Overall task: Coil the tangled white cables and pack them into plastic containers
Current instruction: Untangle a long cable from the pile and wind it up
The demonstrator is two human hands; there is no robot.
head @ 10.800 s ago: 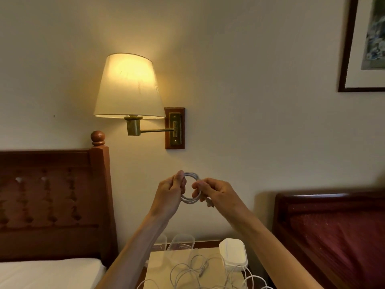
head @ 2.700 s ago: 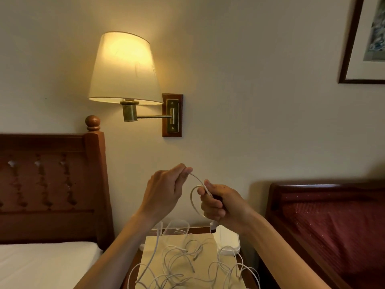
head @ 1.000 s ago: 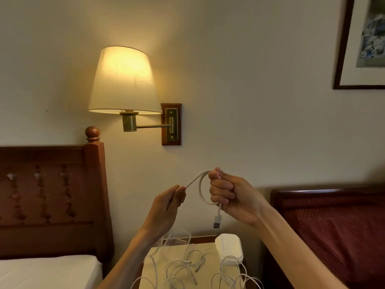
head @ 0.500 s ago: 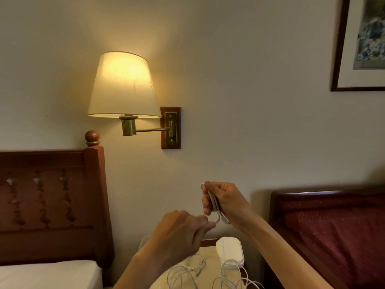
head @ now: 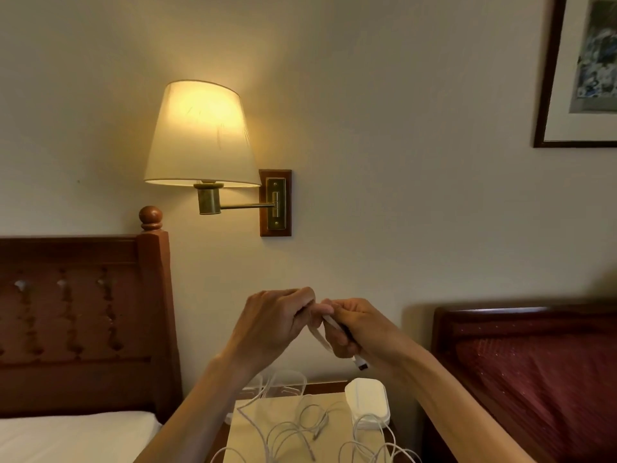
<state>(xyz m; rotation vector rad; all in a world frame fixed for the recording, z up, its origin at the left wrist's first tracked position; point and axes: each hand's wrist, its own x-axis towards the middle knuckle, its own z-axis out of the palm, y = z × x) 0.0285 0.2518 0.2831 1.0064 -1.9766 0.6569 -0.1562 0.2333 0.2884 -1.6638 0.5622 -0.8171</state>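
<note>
Both my hands are raised in front of the wall, touching each other. My left hand [head: 273,324] pinches a white cable [head: 319,337] that runs down toward the nightstand. My right hand [head: 355,329] is closed around the same cable's small loop, and its plug [head: 361,365] sticks out below the fist. Several loose white cables [head: 293,432] lie tangled on the pale top of the nightstand [head: 240,442]. Clear plastic containers [head: 287,384] stand at the nightstand's back edge, partly hidden by my left forearm. A closed white container [head: 367,407] sits at the back right.
A lit wall lamp [head: 200,135] hangs above the hands. A wooden headboard [head: 83,322] and a white bed [head: 73,436] are on the left. A second bed with a red cover [head: 534,389] is on the right. A framed picture [head: 581,71] hangs top right.
My left hand has risen from low near the nightstand up to my right hand, bringing the cable with it. The hands now touch, and the loop is tighter in my right fist.
</note>
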